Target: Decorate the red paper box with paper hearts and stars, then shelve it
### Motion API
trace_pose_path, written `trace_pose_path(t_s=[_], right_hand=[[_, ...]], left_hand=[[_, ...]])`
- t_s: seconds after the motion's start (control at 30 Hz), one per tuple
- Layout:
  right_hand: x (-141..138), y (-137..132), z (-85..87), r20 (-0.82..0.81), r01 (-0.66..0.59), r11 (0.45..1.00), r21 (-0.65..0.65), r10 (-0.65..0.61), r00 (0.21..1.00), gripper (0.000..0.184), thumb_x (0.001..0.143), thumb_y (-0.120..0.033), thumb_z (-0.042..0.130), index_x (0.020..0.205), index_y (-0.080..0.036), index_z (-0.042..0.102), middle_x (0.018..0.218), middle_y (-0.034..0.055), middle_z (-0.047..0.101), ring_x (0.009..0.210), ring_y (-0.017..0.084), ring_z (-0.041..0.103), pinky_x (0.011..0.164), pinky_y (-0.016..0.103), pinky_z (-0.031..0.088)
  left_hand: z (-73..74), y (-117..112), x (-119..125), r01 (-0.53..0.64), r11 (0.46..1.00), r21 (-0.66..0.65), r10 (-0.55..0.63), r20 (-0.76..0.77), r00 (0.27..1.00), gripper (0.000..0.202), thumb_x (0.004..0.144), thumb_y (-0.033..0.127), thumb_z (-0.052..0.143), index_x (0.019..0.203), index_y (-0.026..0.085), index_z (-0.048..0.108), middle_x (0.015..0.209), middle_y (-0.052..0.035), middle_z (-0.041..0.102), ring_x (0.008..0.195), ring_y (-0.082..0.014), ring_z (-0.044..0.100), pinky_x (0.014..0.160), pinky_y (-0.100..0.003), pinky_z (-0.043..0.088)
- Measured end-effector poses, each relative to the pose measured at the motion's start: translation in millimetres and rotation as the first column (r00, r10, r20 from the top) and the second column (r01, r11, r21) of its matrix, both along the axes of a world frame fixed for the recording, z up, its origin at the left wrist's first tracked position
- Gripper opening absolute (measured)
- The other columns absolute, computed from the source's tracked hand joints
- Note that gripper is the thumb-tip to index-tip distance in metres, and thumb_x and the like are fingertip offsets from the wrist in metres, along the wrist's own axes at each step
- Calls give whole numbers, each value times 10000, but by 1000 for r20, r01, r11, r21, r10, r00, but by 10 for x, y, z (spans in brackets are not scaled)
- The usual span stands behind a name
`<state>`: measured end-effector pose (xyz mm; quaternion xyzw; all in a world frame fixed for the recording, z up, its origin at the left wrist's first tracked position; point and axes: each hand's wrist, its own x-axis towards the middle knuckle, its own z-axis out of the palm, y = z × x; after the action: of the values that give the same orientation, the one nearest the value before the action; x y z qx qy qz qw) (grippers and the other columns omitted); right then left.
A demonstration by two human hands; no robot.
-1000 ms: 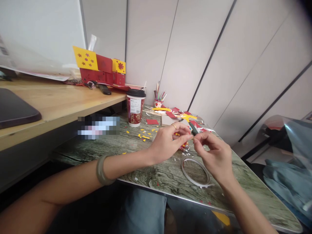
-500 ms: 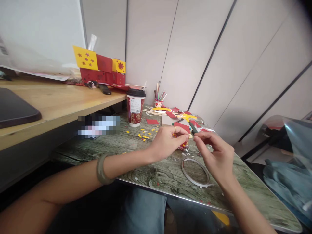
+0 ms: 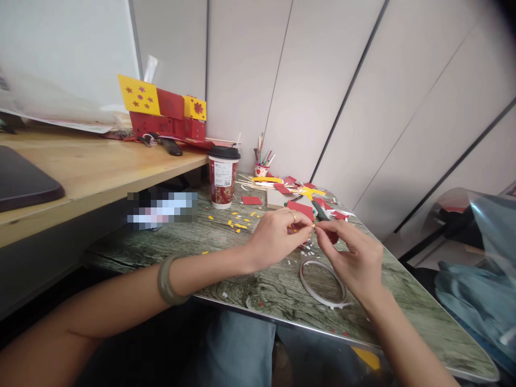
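Observation:
My left hand [image 3: 274, 239], a ring on one finger, pinches a small pale yellow piece [image 3: 313, 226] at its fingertips. Against that same spot press the thumb and forefinger of my right hand [image 3: 357, 255], closed in a pinch; whatever they grip is too small to make out. A narrow roll of white tape [image 3: 303, 279] lies flat on the table just below the right hand. Tiny white scraps [image 3: 308, 252] are scattered beneath the fingers. Behind the hands sits red card [image 3: 300, 208], and a dark-handled tool [image 3: 321, 210] lies beside it.
A lidded paper cup [image 3: 223, 180] stands left of several yellow scraps [image 3: 237, 224]. Further back are thin sticks, paper pieces and a pen pot [image 3: 262, 170]. A raised wooden shelf [image 3: 100, 177] on the left carries red and yellow boxes [image 3: 169, 115].
My right hand has shifted slightly left, and its fingertips now meet those of my left hand at the small piece. The left hand has barely moved.

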<state>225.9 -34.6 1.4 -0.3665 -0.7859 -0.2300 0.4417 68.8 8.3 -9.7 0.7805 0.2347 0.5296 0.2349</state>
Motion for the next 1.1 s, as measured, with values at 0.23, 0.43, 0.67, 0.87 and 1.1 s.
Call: trace_pose_path(t_s=[0.23,0.43,0.67,0.87,1.1], right_hand=[[8,2,0,-70,-10,998,-68,5,997,77,824,-124,551,789,-180,591,714,-15,624,563,89,521,580,210,427],[5,5,-7,-148,-18,989,-149,-4,989,89,823,-163,545,752,-186,593,709,-12,625,578,105,536,575,223,434],[32,1,-2,-155,-18,986,-165,-8,988,80,834,-181,553,774,-192,604,734,-10,638,614,109,560,567,213,435],[20,-5,3,-37,3,997,-74,-5,999,64,831,-133,545,811,-182,580,707,-15,609,564,88,509,562,209,424],[44,31,-25,88,-19,999,30,16,996,119,814,-94,545,880,-187,579,737,12,605,632,115,546,599,231,440]], left_hand=[[-10,5,5,14,999,-31,-14,4,1000,151,786,230,539,835,167,667,809,-24,648,737,-114,589,667,-222,478],[-5,0,6,22,998,-61,-21,10,1000,153,785,241,539,823,165,666,800,-28,656,729,-117,588,649,-221,476],[-13,23,7,90,983,-159,-86,35,996,171,802,259,515,817,159,653,787,-13,664,667,-100,589,635,-218,465],[1,10,5,78,988,-137,-76,16,997,163,794,253,518,796,152,646,763,-10,658,665,-100,581,625,-211,453],[24,2,-9,71,991,-110,-73,-18,997,162,802,226,495,795,154,640,775,-14,654,720,-113,578,648,-214,446]])
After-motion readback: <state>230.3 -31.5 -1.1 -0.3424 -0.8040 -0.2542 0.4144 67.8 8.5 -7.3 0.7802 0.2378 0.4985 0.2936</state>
